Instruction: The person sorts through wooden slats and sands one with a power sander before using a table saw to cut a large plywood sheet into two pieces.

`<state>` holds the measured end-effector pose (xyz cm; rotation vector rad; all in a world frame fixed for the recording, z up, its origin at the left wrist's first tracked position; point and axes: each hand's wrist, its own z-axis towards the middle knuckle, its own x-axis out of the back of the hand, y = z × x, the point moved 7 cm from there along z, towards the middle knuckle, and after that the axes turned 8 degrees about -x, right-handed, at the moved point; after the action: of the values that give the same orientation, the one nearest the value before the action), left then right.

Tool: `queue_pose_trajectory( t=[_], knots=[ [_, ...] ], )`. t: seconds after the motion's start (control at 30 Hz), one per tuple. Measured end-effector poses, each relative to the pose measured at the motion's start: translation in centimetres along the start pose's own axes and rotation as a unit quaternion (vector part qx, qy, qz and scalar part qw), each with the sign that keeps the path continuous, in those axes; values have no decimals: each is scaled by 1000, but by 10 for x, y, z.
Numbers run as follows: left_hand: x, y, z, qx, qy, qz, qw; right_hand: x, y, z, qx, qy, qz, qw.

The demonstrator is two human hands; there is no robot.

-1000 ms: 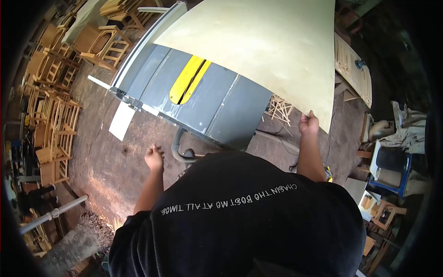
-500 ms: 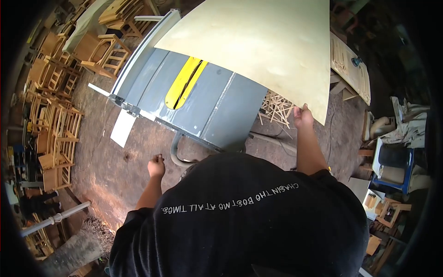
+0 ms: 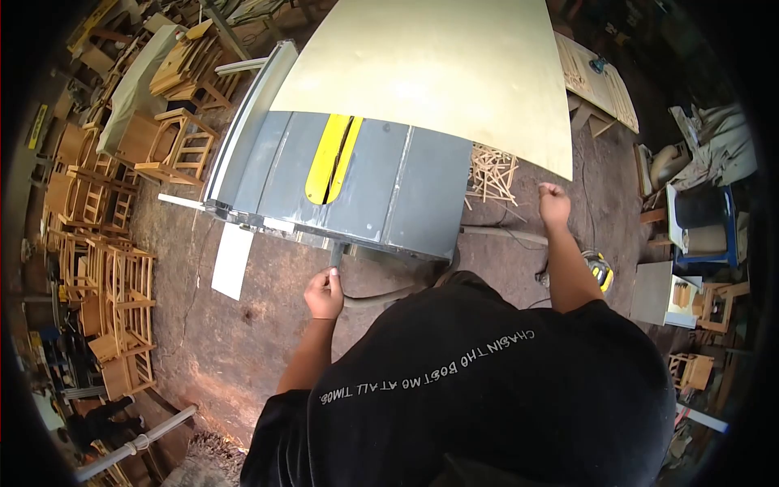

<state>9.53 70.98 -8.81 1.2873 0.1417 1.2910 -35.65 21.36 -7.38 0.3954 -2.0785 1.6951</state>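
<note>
My left hand [image 3: 324,296] is closed at the lower end of a short grey handle [image 3: 336,255], which sticks out under the front edge of the table saw [image 3: 434,191]. My right hand [image 3: 553,204] is curled shut just below the near right corner of a large plywood sheet [image 3: 438,65], apart from it, with nothing visible in it. The sheet lies over the back of the saw's grey top. Its near edge crosses the far end of the yellow blade insert [image 3: 318,174], whose dark slot is visible.
Along the saw's left side runs a rail [image 3: 253,118]. Thin wood offcuts [image 3: 492,174] are heaped on the floor to its right. Wooden chairs [image 3: 118,272] are stacked at the left. A low board [image 3: 600,85] stands back right; a yellow-and-black tool [image 3: 600,272] sits by my right arm.
My right hand has let go of the plywood sheet's near edge and moved slightly right. My left hand has come up and right to the handle under the saw.
</note>
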Motion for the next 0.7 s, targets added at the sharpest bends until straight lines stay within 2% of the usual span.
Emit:
queue_pose_trajectory(
  t=[0.03, 0.1, 0.17, 0.23, 0.33, 0.43, 0.57, 0.6, 0.7],
  knots=[
    [-3, 9, -5, -2, 7, -14, 1000, 13, 0, 4, 50, 39, -61, 996],
    [-10, 32, -14, -9, 22, -35, 999, 44, -6, 17, 67, 127, -109, 984],
    [-17, 63, -18, -6, 3, -53, 999, 63, 14, 59, 35, 173, -94, 980],
    [-26, 101, -14, -28, -16, -50, 998, 78, 3, 70, 1, 249, -171, 953],
    [-52, 147, 1, -68, -55, -19, 996, 68, 18, 118, -26, 220, -142, 965],
    [-99, 202, 31, -110, -96, 6, 989, 36, 38, 156, -51, 43, -75, 995],
    [-203, 255, 74, -158, -169, 82, 969, 34, 42, 154, 24, 26, 8, 999],
    [-233, 266, 89, -177, -191, 112, 959, 35, 41, 150, -35, -3, 29, 999],
    [-316, 278, 128, -148, -248, 167, 943, 38, 37, 148, -45, -137, 83, 986]
  ],
)
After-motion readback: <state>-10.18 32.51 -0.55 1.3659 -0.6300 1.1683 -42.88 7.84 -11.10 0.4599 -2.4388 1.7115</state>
